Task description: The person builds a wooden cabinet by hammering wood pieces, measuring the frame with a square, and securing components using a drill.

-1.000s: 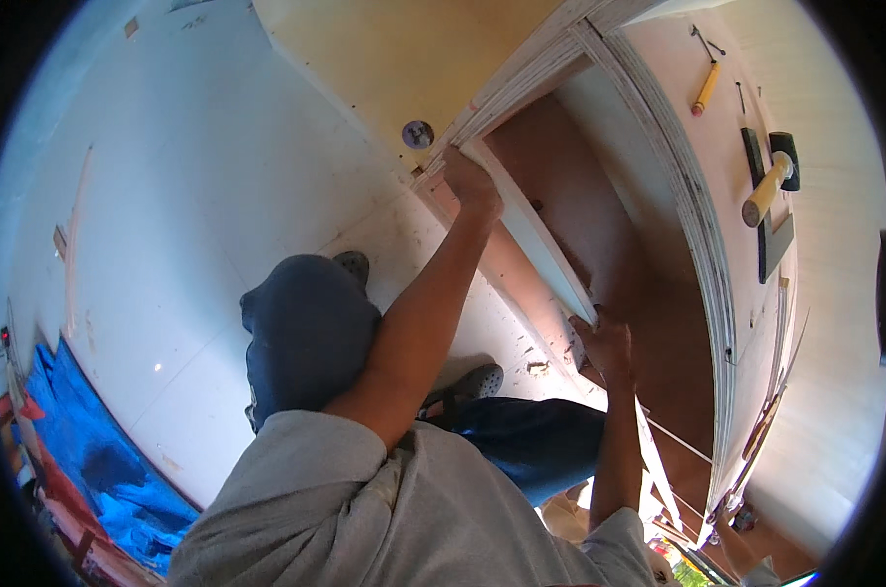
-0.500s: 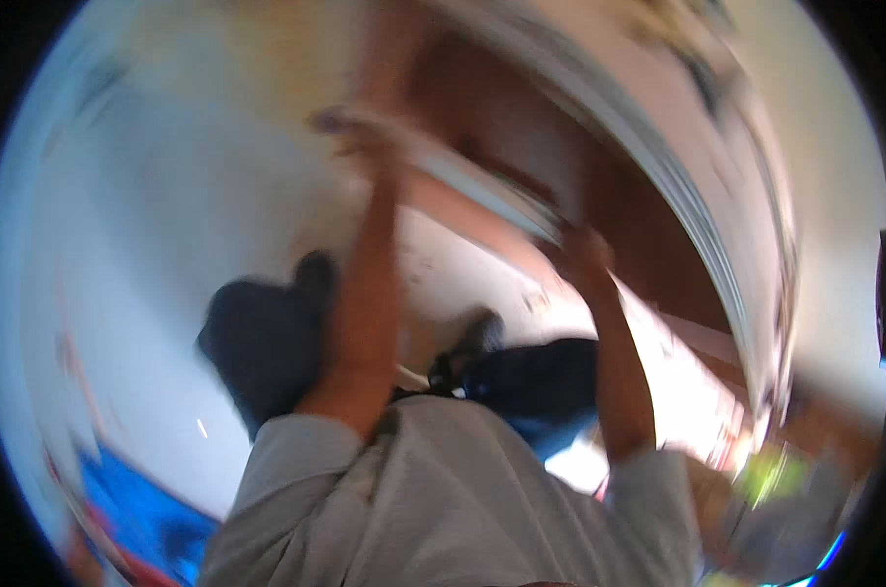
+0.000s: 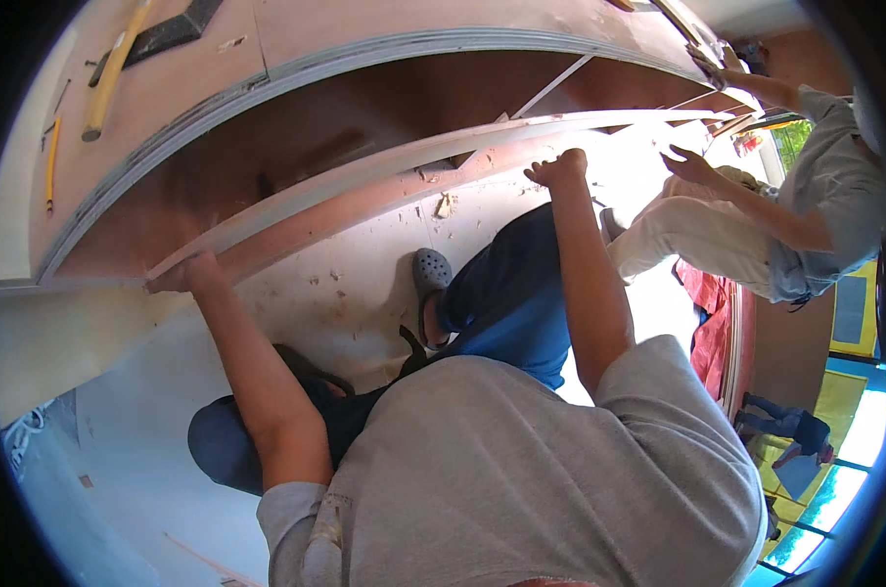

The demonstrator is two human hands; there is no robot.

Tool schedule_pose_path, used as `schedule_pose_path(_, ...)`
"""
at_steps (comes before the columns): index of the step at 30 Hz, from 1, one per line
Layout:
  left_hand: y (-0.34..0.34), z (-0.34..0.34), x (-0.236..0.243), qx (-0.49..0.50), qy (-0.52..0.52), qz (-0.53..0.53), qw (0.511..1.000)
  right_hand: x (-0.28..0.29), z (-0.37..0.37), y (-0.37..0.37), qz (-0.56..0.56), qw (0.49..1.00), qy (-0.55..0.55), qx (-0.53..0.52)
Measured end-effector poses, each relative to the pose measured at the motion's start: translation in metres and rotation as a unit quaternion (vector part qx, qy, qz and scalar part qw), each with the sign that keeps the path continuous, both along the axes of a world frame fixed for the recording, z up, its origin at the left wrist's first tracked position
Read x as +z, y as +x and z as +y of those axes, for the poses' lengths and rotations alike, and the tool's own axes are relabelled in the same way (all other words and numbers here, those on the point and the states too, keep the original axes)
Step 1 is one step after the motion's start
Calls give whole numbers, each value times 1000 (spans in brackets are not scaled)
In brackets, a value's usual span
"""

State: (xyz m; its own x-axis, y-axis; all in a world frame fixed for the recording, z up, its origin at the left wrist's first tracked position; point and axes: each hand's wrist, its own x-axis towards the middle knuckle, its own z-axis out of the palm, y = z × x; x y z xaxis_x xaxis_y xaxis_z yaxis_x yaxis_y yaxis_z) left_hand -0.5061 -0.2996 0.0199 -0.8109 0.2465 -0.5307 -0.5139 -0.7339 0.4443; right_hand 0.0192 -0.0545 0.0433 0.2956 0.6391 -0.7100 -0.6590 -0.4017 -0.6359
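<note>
My left hand [image 3: 189, 272] grips the left end of a long pale wooden strip [image 3: 352, 169] that runs across the front of a cabinet carcass [image 3: 196, 130] with a dark brown interior. My right hand [image 3: 558, 166] is just below the strip, apart from it, with fingers loosely bent and nothing visible in them. On the cabinet's pink-tan face lie a wooden-handled hammer [image 3: 111, 83], a dark flat piece [image 3: 149, 56] and a small yellow-handled tool [image 3: 51, 161].
A co-worker [image 3: 812, 196] crouches at the right, one hand on the cabinet top, the other near the strip. Wood shavings [image 3: 444, 205] and red cloth [image 3: 707, 303] are on the floor. A coiled white cable [image 3: 22, 430] lies at left, and another person [image 3: 790, 423] is farther off.
The view has swung right, so the cabinet now runs across the top and the co-worker shows clearly. My right hand has come off the strip; my left still holds it.
</note>
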Motion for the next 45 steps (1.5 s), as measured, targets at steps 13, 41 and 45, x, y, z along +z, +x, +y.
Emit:
schedule_pose_path(13, 14, 14, 13, -34, -58, -13, 998, -32, 63, -50, 98, 993, 49, 31)
schedule_pose_path(41, -10, 20, -1, 21, -171, 54, 984, -11, 69, -91, -104, 979, -50, -167)
schedule_pose_path(45, -42, 3, -26, 13, -164, 92, 982, -50, 63, -50, -222, 942, 78, 239)
